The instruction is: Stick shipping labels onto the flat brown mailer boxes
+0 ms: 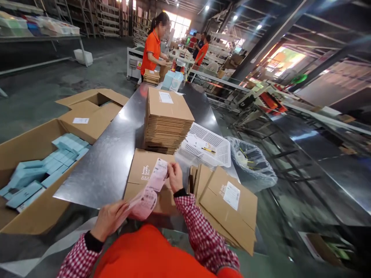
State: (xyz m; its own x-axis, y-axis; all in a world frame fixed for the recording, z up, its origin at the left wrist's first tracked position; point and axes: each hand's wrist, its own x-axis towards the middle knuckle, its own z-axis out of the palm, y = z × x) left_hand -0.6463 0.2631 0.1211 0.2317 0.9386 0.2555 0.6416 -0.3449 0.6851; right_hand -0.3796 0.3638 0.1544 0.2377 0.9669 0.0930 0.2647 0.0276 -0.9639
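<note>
A strip of pinkish printed labels (148, 199) stretches between my two hands and curls in the middle. My left hand (108, 220) is closed on its lower end; my right hand (175, 177) pinches the upper end. Under the strip lies a flat brown cardboard box (136, 166) with white lettering on the metal table (107, 154). Right of my right hand, several flat cardboard boxes (213, 193) lean over one another, the front one bearing a white label (232, 195).
Ahead rises a tall stack of flat cardboard (165, 127). Beside it sits a white perforated basket (223, 150) with papers and a yellow pen. A bag-lined bin (252, 162) stands at the right. At left, a large carton (31, 141) holds light-blue boxes (58, 158). A co-worker (152, 48) stands beyond.
</note>
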